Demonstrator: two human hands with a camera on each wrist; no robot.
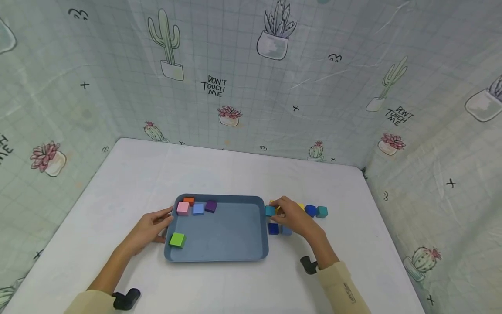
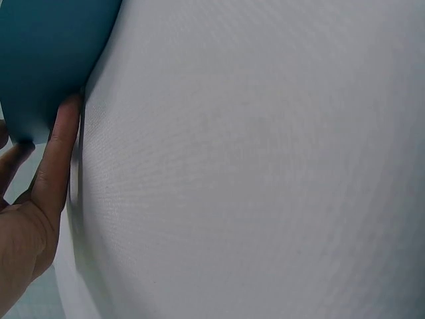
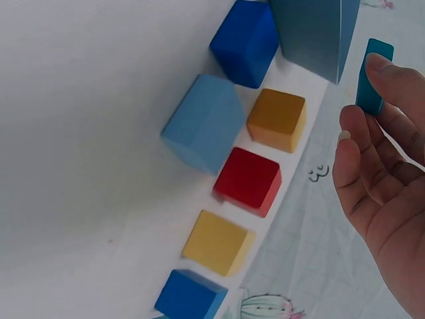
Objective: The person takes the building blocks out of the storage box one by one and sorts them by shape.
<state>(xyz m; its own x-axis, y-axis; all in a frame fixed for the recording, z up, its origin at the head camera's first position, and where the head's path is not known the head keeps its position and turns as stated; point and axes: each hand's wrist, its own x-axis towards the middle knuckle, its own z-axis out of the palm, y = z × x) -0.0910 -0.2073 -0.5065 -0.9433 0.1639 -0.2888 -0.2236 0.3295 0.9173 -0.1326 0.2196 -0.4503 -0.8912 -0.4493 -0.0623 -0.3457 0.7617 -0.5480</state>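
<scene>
My right hand (image 1: 292, 214) pinches a teal block (image 1: 269, 211) between thumb and fingertips, just beside the right rim of a blue-grey tray (image 1: 223, 237). In the right wrist view, the teal block (image 3: 376, 78) is held clear of the other blocks. My left hand (image 1: 147, 231) touches the tray's left edge, and one straight finger (image 2: 61, 149) lies against its side in the left wrist view. Inside the tray are an orange block (image 1: 189, 200), a pink block (image 1: 182, 208), a light blue block (image 1: 198, 209), a purple block (image 1: 211, 206) and a green block (image 1: 178, 240).
Right of the tray, a dark blue block (image 1: 273, 228) and a light blue block (image 1: 286, 230) lie near my hand. Farther right are a blue block (image 1: 310, 210) and another teal block (image 1: 322, 212). The right wrist view also shows a red block (image 3: 248, 181) and a yellow block (image 3: 218, 243).
</scene>
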